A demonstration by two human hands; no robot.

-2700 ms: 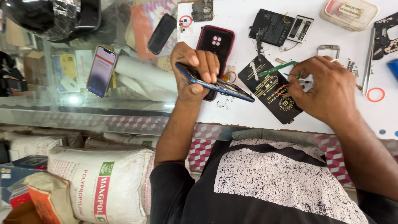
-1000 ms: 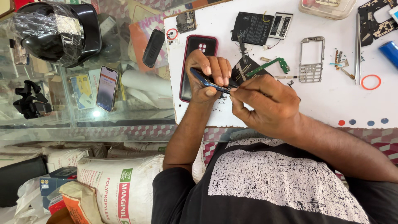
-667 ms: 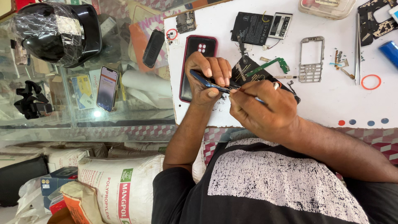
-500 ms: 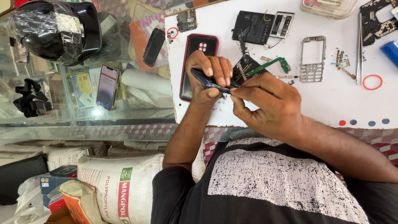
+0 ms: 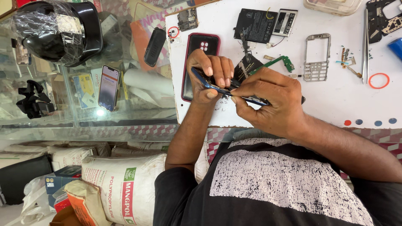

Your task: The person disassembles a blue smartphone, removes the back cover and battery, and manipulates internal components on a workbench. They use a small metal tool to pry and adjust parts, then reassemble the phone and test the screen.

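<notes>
Hands met over the white table (image 5: 335,104): the left hand (image 5: 209,75) gripped a blue-edged phone (image 5: 217,87) above it, the right hand (image 5: 268,100) pinched its near edge. A red-cased phone (image 5: 194,54) lay just beyond.

Two hands, left (image 5: 208,75) and right (image 5: 268,102), are seen on one blue phone (image 5: 217,87). Beyond them, two batteries (image 5: 256,25) (image 5: 284,22) and one metal phone frame (image 5: 317,56) are counted. Left of the hands, two phones (image 5: 109,87) (image 5: 155,46) and one helmet (image 5: 58,31) are counted.
</notes>
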